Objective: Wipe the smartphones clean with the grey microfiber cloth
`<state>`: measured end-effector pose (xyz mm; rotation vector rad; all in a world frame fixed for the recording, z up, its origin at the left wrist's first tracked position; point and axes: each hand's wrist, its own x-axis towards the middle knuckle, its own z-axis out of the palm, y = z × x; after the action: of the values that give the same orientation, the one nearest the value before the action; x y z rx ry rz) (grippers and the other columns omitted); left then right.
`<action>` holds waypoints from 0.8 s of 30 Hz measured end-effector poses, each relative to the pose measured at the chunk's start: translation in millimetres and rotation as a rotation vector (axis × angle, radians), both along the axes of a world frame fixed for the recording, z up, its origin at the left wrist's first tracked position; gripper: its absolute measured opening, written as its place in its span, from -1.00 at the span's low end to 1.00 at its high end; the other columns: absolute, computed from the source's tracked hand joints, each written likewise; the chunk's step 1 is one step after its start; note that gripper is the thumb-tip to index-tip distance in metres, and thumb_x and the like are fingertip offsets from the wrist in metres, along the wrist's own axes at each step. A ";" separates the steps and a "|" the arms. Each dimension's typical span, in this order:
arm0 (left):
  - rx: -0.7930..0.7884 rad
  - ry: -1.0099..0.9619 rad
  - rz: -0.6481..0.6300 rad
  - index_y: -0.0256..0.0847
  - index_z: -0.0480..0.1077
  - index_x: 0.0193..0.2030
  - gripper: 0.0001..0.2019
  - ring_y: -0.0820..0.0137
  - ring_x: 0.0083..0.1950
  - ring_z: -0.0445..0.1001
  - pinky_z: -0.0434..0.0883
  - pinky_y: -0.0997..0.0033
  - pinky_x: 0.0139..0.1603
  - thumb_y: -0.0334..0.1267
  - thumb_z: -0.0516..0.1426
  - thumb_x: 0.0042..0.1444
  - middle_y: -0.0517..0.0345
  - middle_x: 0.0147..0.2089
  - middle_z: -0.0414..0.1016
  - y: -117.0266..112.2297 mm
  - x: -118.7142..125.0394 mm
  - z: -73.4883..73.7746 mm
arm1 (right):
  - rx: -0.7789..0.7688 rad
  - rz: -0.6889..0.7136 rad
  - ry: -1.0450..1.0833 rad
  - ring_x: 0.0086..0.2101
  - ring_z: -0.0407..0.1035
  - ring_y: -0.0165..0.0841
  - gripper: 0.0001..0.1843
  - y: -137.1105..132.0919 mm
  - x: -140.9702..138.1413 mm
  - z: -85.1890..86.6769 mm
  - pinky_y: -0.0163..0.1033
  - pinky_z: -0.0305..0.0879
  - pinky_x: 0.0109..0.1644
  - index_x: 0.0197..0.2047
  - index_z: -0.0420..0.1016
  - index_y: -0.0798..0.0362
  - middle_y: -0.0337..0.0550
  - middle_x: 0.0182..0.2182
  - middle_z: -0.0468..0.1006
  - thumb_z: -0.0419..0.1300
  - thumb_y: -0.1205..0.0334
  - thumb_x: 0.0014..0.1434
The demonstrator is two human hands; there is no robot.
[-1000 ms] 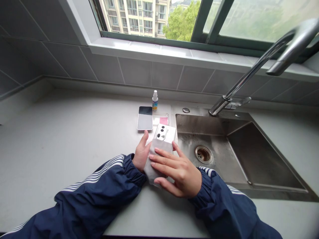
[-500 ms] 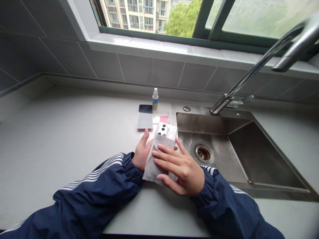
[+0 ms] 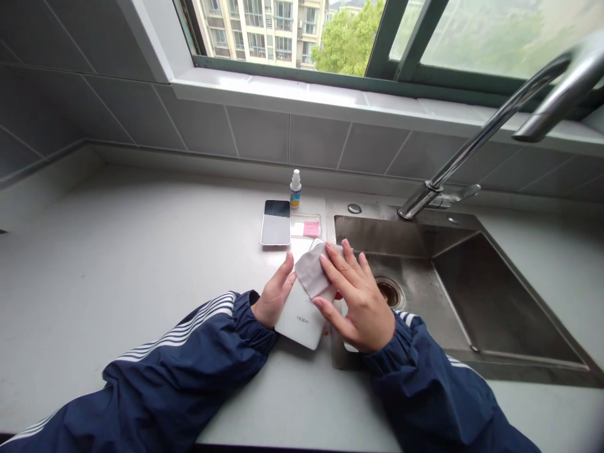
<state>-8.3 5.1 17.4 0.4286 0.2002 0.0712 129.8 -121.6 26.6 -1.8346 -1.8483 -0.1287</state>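
Note:
My left hand (image 3: pixel 274 294) grips a white smartphone (image 3: pixel 296 326) from the left and below, thumb along its edge. The phone lies back side up, tilted, with an upside-down "oppo" mark near its lower end. Over its upper part my right hand (image 3: pixel 359 305) presses a thin grey cloth (image 3: pixel 311 270), fingers stretched out across it. The cloth hides most of the camera area. Part of a white edge shows beneath my right wrist; I cannot make out what it belongs to.
Beyond my hands, another phone (image 3: pixel 276 226) lies screen up on the counter (image 3: pixel 141 251). Behind it stands a small spray bottle (image 3: pixel 295 190). A clear case (image 3: pixel 298 220) with a pink slip (image 3: pixel 311 228) is beside them. At right are a steel sink (image 3: pixel 509 289) and a tap (image 3: pixel 476 151).
My right hand has slid the cloth up the phone's back, toward the camera end and slightly right. The lower back with its mark is now uncovered.

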 end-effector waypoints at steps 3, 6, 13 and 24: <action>-0.014 0.016 0.161 -0.26 0.15 0.45 -0.32 0.15 0.24 0.46 0.34 0.17 0.25 0.16 -0.14 0.37 -0.14 0.19 0.51 -6.0 2.1 0.7 | -0.012 0.119 -0.051 0.44 -0.16 0.03 -0.30 -0.7 -8.7 1.2 0.35 -0.26 0.45 0.41 0.16 0.19 0.04 0.43 0.08 0.10 -0.04 0.35; -0.043 0.028 0.160 -0.35 0.17 0.43 -0.29 0.16 0.27 0.44 0.33 0.20 0.27 0.16 -0.17 0.38 -0.19 0.18 0.52 -6.4 1.1 1.9 | -0.019 0.157 -0.065 0.42 -0.07 -0.02 -0.34 -1.0 -10.5 1.7 0.34 -0.41 0.47 0.40 0.20 0.14 -0.02 0.41 0.14 0.09 -0.04 0.36; -0.060 0.059 0.123 -0.26 0.08 0.48 -0.29 0.11 0.26 0.46 0.35 0.15 0.25 0.18 -0.18 0.37 -0.16 0.22 0.50 -3.4 2.1 4.0 | 0.006 0.057 -0.037 0.43 -0.10 -0.01 -0.34 -0.4 -6.3 -0.9 0.31 -0.21 0.46 0.42 0.14 0.18 0.05 0.40 0.16 0.06 0.02 0.39; 0.042 0.015 0.050 -0.18 0.04 0.50 -0.28 0.10 0.23 0.49 0.33 0.17 0.26 0.21 -0.13 0.35 -0.12 0.25 0.47 -3.3 -0.9 -1.0 | 0.042 0.003 -0.051 0.42 -0.05 -0.02 -0.36 0.1 -4.5 -1.1 0.32 -0.18 0.45 0.45 0.08 0.12 0.04 0.39 0.18 0.07 0.07 0.40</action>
<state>-9.2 1.8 16.3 0.4661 0.2248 0.1211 125.3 -121.5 25.5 -1.8163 -1.8683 -0.2134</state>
